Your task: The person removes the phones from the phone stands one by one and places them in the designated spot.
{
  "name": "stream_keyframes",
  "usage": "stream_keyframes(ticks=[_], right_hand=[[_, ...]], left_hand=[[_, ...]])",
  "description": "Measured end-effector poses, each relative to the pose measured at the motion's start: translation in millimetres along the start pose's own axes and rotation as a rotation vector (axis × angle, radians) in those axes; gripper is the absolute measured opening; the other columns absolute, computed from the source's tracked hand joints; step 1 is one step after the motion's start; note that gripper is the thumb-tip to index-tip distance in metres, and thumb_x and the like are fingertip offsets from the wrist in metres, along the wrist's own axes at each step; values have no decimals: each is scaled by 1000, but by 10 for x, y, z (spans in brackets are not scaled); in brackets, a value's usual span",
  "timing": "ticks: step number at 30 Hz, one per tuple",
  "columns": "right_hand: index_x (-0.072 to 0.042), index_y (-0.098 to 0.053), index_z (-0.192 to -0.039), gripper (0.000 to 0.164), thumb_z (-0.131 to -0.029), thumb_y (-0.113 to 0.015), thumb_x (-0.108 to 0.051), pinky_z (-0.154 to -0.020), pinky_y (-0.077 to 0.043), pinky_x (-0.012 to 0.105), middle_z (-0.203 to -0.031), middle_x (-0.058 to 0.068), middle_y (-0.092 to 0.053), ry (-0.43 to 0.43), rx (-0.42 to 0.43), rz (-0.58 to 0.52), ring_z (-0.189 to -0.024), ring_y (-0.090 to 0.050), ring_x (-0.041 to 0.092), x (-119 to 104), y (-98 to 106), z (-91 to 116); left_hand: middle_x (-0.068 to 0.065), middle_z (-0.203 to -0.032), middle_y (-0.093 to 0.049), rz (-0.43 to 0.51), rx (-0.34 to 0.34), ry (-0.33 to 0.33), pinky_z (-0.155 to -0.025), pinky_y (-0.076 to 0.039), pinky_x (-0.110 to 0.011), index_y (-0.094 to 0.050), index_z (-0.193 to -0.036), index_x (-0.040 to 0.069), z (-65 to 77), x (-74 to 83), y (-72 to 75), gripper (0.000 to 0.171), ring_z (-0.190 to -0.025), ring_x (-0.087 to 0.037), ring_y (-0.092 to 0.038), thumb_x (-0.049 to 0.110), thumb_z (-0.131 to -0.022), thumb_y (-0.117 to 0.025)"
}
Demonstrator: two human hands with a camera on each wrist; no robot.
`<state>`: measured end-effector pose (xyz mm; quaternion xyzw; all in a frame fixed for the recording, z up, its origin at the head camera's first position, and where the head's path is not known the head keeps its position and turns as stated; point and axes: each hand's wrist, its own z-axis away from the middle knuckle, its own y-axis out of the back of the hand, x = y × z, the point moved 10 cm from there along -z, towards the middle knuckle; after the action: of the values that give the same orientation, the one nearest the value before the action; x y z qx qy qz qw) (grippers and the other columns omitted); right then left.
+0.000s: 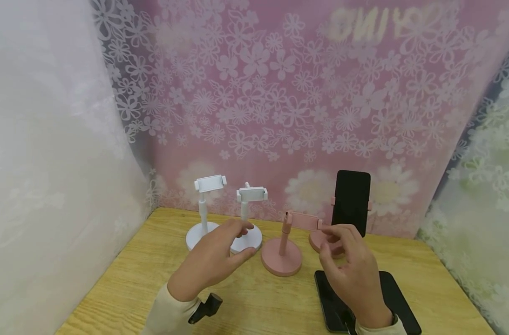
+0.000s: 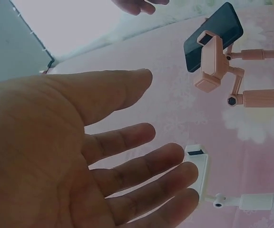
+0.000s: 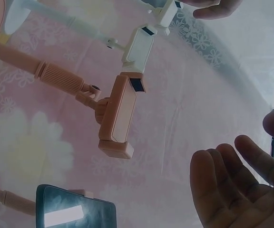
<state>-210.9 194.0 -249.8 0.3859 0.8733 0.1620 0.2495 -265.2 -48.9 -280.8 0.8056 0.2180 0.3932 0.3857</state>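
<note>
My left hand (image 1: 214,256) hovers before two white phone stands, fingers loosely extended and holding nothing. The left white stand (image 1: 203,216) has a round base; the second white stand (image 1: 252,194) is partly hidden behind my fingers. Between my hands stands a pink phone stand (image 1: 282,256) with a bare, tilted clamp (image 3: 118,114). My right hand (image 1: 355,270) is in the air beside that clamp, fingers relaxed and bent, with nothing in them. Behind it, a second pink stand (image 1: 317,237) carries a black phone (image 1: 351,200) upright in its clamp.
Two dark phones (image 1: 394,298) lie flat on the wooden table (image 1: 254,311) under my right hand. A pink flowered cloth (image 1: 279,93) hangs behind the stands, with pale cloth (image 1: 49,163) along the left side. A black wrist camera (image 1: 206,307) sits on my left sleeve.
</note>
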Motion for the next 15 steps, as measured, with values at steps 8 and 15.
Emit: stream_keyframes(ticks=[8, 15], right_hand=[[-8, -70, -116, 33, -85, -71, 1, -72, -52, 10, -102, 0, -65, -46, -31, -10, -73, -62, 8, 71, -73, 37], [-7, -69, -117, 33, -85, -71, 1, -70, -53, 13, -104, 1, -65, -24, -29, 1, -74, -61, 8, 67, -82, 20]], left_hand=[[3, -125, -65, 5, -25, 5, -90, -54, -38, -59, -137, 17, -5, -24, -74, 46, -113, -12, -64, 38, -99, -72], [2, -123, -65, -21, -49, 0, -89, -54, -39, -59, -135, 18, -24, -35, -120, 44, -110, -13, -64, 39, -99, -71]])
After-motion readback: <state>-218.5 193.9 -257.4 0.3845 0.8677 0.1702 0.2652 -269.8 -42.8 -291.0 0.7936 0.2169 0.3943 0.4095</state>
